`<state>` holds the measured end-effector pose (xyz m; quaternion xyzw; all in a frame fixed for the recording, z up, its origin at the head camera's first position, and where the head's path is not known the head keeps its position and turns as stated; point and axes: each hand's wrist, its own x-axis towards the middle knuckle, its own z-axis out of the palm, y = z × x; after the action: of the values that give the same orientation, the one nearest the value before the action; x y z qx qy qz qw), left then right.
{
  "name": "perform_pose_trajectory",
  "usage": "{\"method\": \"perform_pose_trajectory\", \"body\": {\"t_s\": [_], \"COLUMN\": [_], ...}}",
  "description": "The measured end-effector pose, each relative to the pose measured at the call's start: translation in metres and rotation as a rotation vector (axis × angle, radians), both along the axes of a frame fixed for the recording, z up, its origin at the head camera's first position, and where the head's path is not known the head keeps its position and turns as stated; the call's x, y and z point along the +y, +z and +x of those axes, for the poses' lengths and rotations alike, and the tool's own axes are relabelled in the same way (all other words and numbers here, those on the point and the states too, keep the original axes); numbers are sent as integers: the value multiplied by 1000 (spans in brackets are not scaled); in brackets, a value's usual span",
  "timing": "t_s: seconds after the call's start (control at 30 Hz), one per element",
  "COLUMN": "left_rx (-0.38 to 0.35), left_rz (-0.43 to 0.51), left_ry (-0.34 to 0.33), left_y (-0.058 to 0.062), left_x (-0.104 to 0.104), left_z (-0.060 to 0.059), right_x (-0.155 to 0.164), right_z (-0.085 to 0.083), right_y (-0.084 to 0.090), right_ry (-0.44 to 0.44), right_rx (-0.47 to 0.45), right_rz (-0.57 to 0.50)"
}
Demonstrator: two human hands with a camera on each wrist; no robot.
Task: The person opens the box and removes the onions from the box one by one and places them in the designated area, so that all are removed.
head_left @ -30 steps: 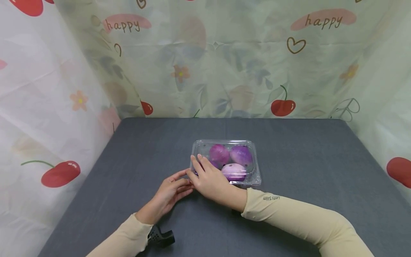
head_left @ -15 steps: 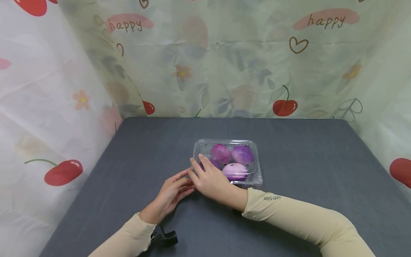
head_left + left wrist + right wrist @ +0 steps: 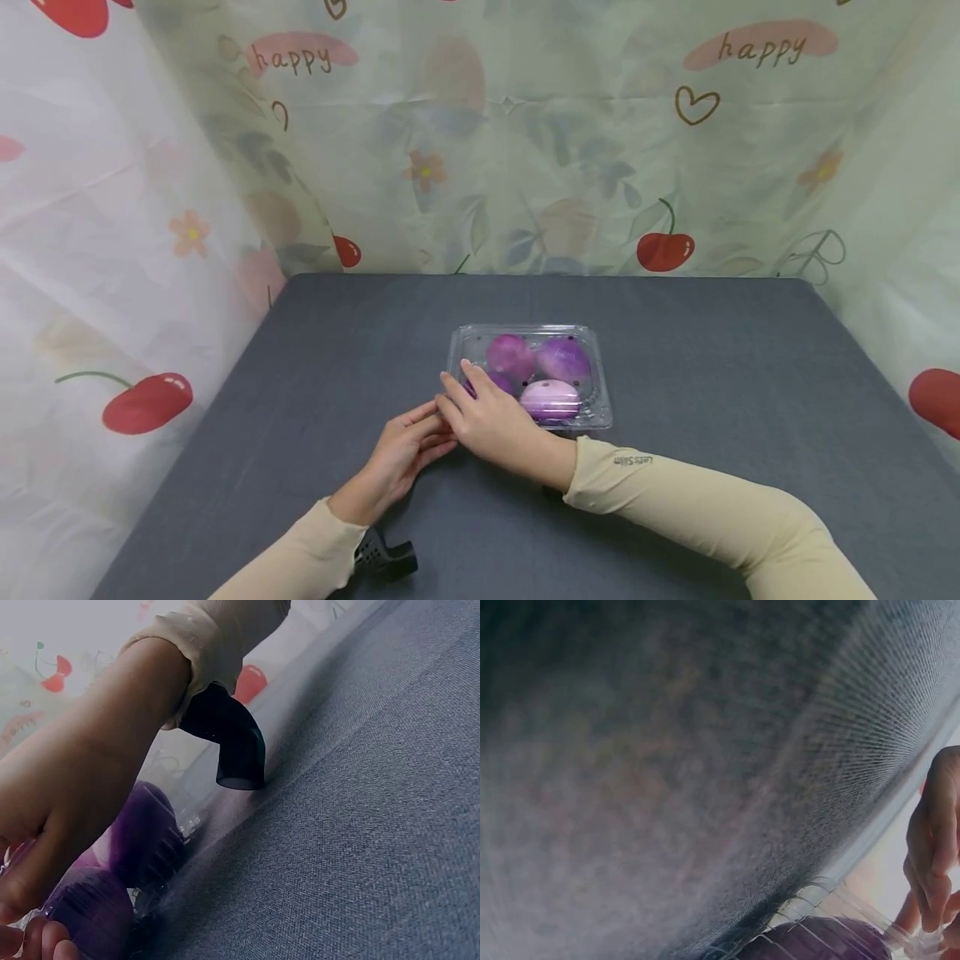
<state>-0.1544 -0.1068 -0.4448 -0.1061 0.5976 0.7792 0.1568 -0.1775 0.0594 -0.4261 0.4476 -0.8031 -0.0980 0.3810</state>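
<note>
A clear plastic clamshell box (image 3: 600,392) with three purple and white round vegetables (image 3: 551,398) stands mid-table, lid down. My right hand (image 3: 487,417) lies over its near left corner, fingers straight on the lid. My left hand (image 3: 405,442) reaches in from the left, and its fingertips and thumb pinch the rim at that same corner, partly under the right hand. The left wrist view shows the right hand (image 3: 82,780) close against the purple vegetables (image 3: 146,840). In the right wrist view, fingers (image 3: 934,847) meet the ribbed plastic rim (image 3: 832,911).
The dark grey table (image 3: 712,358) is walled at the back and on both sides by a pale curtain printed with cherries (image 3: 525,142). A black wrist camera mount (image 3: 386,554) sits under my left sleeve, another (image 3: 229,742) under the right.
</note>
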Motion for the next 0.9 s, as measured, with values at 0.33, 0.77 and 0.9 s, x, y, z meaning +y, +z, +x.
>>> {"method": "perform_pose_trajectory", "body": {"t_s": [0.33, 0.77, 0.9], "left_rx": [-10, -50, -60], "left_rz": [1, -25, -19], "left_ry": [4, 10, 6], "left_y": [2, 4, 5], "left_x": [-2, -2, -3], "left_z": [-3, -5, -6], "right_x": [12, 72, 95], "right_z": [1, 10, 13], "right_y": [4, 10, 10], "right_ry": [-16, -72, -73], "right_rx": [-134, -265, -292], "right_rz": [-54, -94, -109]}}
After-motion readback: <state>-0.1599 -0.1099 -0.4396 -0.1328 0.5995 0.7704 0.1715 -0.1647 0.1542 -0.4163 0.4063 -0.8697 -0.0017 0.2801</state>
